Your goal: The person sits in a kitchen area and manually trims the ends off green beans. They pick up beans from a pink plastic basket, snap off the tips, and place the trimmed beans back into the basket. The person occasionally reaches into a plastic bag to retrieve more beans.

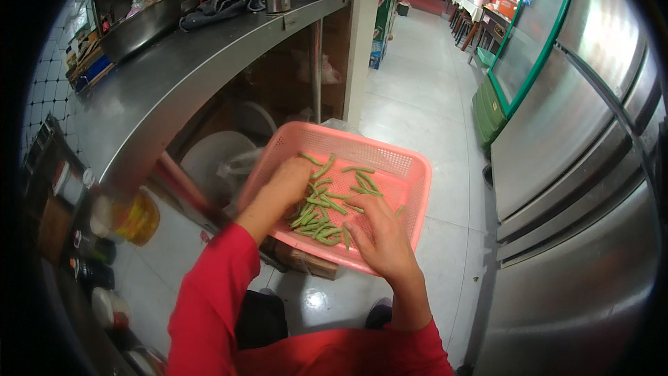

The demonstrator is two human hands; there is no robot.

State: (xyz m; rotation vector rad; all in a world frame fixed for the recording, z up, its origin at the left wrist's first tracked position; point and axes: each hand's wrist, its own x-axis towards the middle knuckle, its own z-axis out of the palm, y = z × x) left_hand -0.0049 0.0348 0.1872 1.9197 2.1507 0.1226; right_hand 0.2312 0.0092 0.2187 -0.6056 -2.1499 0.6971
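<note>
A pink perforated plastic basket point(415, 167) sits in front of me, with cut green bean pieces point(315, 219) in it. Most of the pieces are heaped at the basket's left and near side; several lie scattered toward the far right. My left hand point(292, 180) reaches into the left part of the basket beside the heap. Its fingers point down and are largely hidden, so its grasp does not show. Over the right part is my right hand point(383, 232), thumb and fingers spread, fingertips close to a few bean pieces. I see nothing held in it.
A stainless steel counter point(172, 75) runs along the left, bearing a metal basin point(141, 28) and a dark cloth point(224, 8). Below the basket is a cardboard box point(308, 262). Jars point(94, 271) stand at far left. A steel refrigerator point(553, 141) borders the right side.
</note>
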